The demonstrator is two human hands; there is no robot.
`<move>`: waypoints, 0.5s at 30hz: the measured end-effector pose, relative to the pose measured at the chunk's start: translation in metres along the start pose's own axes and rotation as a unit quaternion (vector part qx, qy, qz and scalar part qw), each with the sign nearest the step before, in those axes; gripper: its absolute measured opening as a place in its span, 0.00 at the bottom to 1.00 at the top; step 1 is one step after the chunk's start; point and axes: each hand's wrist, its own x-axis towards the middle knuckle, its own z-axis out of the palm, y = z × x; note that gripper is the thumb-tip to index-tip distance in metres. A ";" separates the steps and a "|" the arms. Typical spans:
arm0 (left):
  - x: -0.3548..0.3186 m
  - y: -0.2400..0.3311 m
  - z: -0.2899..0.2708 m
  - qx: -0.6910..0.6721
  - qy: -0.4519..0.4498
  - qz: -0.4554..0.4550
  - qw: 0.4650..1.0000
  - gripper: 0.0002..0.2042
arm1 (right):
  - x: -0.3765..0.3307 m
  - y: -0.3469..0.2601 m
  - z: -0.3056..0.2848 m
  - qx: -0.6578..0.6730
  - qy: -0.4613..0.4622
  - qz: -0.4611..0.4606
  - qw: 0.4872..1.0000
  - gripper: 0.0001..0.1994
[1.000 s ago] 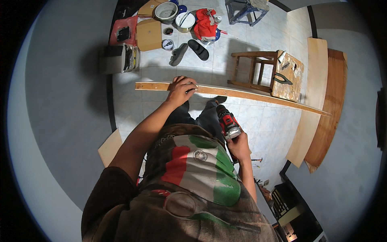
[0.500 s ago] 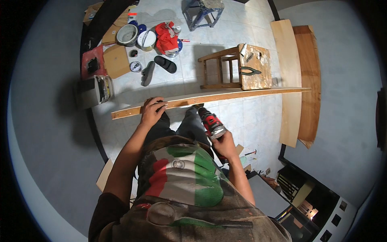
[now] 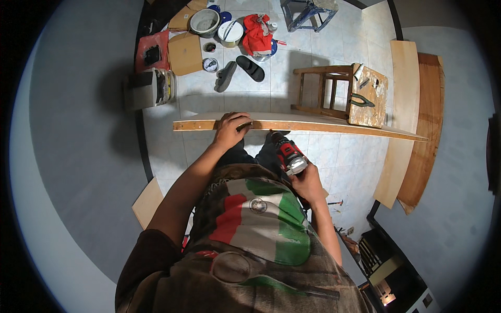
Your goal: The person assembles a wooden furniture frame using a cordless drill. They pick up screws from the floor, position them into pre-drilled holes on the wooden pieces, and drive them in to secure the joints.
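Note:
A long wooden panel, seen along its narrow edge, stretches across in front of me. My left hand is closed over that edge left of its middle, with something small and dark beside the fingertips that I cannot make out. My right hand grips a red and black cordless drill. The drill's front end points away from me and meets or nearly meets the panel's edge, to the right of my left hand; whether it touches is hard to tell.
A paint-stained wooden stool lies beyond the panel, pliers by it. Sandals, a white-lidded bucket, a grey bucket and a red cloth are on the tiled floor. Boards lean at the right wall.
The whole view has shifted, so the scene sits farther right. The drill's front end has come closer to the panel's edge. My left hand keeps its hold on the panel.

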 end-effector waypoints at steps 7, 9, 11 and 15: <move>-0.001 -0.006 0.002 0.016 -0.004 0.002 1.000 0.08 | 0.028 -0.022 0.024 -0.101 -0.008 -0.003 0.995 0.24; -0.002 -0.008 0.002 0.019 0.005 0.000 1.000 0.08 | 0.037 -0.025 0.028 -0.095 -0.014 0.005 0.995 0.22; -0.002 -0.009 0.002 0.017 0.006 -0.003 1.000 0.08 | 0.045 -0.027 0.032 -0.087 -0.018 0.010 0.996 0.21; -0.005 -0.015 0.004 0.006 0.005 -0.006 1.000 0.07 | 0.058 -0.032 0.036 -0.116 -0.037 0.002 0.993 0.20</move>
